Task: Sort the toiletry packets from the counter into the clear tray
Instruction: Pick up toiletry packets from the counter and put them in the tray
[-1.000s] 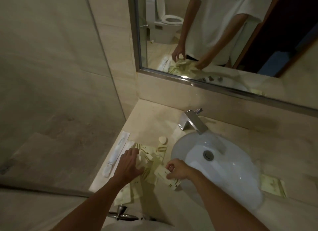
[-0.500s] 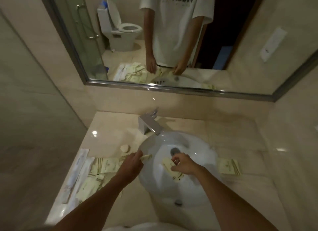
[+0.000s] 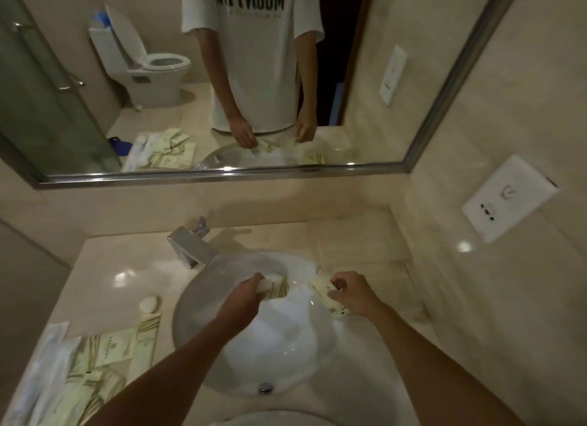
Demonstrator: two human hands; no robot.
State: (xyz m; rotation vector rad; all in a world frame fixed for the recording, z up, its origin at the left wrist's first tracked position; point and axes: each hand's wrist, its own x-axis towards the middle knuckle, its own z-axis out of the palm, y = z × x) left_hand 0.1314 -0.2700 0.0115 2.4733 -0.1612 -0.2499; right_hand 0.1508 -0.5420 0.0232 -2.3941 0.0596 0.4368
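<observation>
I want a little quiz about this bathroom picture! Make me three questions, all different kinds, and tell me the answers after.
1. True or false: the left hand and the right hand each hold a packet.
2. Pick one. The pile of packets still on the counter lies: A) to the left of the sink B) behind the faucet C) inside the sink
3. Fill the gap: the small round soap sits on the counter just behind the ____.

Key
1. True: the left hand grips one packet, and the right hand pinches another packet.
2. A
3. pile of packets
</observation>
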